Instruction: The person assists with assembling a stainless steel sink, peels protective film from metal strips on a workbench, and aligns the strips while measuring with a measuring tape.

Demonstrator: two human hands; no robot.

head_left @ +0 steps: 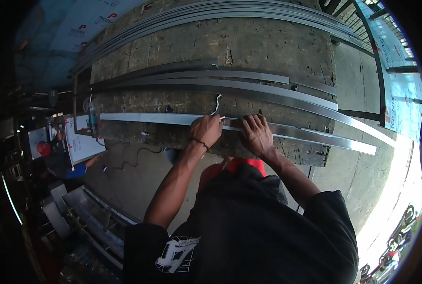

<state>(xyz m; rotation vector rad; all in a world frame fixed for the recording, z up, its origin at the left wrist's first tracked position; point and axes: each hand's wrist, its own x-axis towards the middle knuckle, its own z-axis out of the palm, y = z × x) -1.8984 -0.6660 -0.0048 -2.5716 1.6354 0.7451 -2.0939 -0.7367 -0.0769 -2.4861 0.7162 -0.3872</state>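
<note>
A long, narrow metal bar lies along the near side of the worn work table. Over its middle, my left hand is closed, with the fingers pinched together. A thin, curled whitish strip rises from those fingertips; its lower end is hidden by the hand. Just to the right, my right hand presses down on the same bar, its fingers bent over the far edge. Beyond both hands, several more metal bars lie roughly parallel to it.
A long bundle of metal profiles runs along the far side of the table. A bottle-like tool stands at the left end. Another person in a red cap is at left. Film-covered panels stand at right.
</note>
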